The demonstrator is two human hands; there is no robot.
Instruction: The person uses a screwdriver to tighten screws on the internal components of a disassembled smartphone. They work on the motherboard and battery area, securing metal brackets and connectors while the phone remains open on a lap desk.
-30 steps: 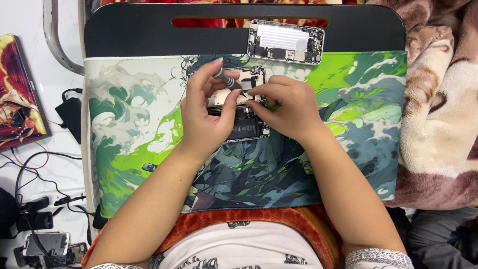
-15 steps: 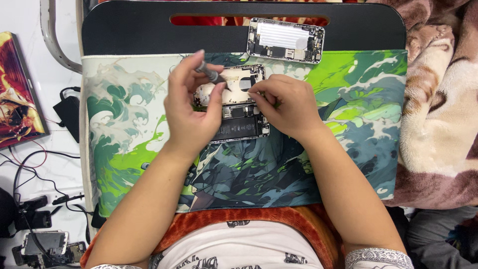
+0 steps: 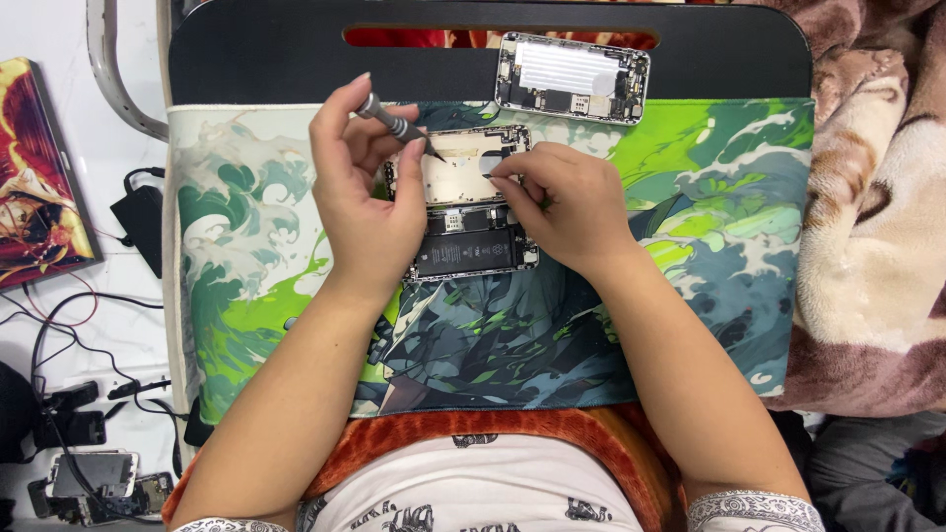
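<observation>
Surface: green-and-white wave-print mat (image 3: 246, 246) over a black board (image 3: 256, 59); brown blanket (image 3: 867, 227) to the right
Opened phone (image 3: 471, 202): flat on the mat's upper middle, back shell up, dark battery (image 3: 471, 252) at its near end
Left hand (image 3: 363, 202): fingers pinch a small screwdriver (image 3: 397, 126); tip angled down at the phone's upper part
Right hand (image 3: 570, 207): fingertips pressed on the phone's upper right; whether they pinch anything I cannot tell
Beyond: detached screen panel (image 3: 572, 79) on the board; cables (image 3: 69, 315) and a book (image 3: 39, 177) far left

Home repair spot: blanket (image 3: 867, 227), cables (image 3: 69, 325), lap board (image 3: 256, 59).
</observation>
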